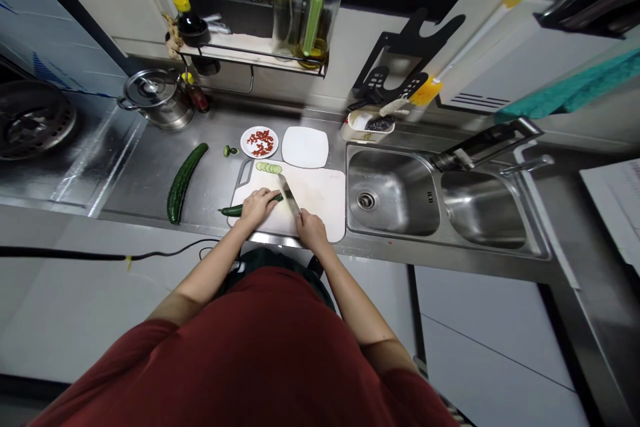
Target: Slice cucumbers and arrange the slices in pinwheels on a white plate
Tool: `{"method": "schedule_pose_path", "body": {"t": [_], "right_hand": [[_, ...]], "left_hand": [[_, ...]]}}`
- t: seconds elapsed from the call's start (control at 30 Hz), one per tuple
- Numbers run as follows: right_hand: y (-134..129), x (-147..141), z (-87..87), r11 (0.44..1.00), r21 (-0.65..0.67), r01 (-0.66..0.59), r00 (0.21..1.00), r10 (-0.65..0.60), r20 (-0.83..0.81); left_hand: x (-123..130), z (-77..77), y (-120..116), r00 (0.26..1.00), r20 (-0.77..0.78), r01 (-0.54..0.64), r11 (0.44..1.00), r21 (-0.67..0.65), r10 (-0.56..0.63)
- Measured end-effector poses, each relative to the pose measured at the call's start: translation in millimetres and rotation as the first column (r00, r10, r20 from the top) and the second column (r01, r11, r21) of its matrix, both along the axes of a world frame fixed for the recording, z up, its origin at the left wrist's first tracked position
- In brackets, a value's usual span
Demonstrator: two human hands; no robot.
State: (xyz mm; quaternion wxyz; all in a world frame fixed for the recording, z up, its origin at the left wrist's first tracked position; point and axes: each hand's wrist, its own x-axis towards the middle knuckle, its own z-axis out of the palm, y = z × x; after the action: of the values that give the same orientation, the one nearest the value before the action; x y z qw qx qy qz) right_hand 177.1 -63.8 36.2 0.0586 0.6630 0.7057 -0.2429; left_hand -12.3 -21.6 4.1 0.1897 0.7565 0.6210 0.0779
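On the white cutting board (320,203) lies a dark green cucumber (233,211), and my left hand (257,207) is closed over it. Its cut end shows just right of my fingers. My right hand (311,228) grips the handle of a kitchen knife (289,193); the blade points up and left, beside the cucumber's cut end. A row of cucumber slices (269,167) overlaps along the board's top left edge. Left of the board a whole cucumber (186,183) rests on the steel counter.
Behind the board stand a plate of chopped red pieces (260,142) and a white plate (305,147). Small green cucumber ends (230,151) lie beside them. A double sink (395,190) is to the right, a lidded pot (159,99) at the back left.
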Motion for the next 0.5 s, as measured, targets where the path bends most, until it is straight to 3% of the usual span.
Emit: {"method": "schedule_pose_path", "body": {"t": [0.5], "right_hand": [[6.1, -10.5, 6.7, 0.999, -0.017, -0.031, 0.999, 0.031, 0.005]], "left_hand": [[0.6, -3.5, -2.5, 1.000, -0.015, -0.002, 0.999, 0.035, 0.003]]}}
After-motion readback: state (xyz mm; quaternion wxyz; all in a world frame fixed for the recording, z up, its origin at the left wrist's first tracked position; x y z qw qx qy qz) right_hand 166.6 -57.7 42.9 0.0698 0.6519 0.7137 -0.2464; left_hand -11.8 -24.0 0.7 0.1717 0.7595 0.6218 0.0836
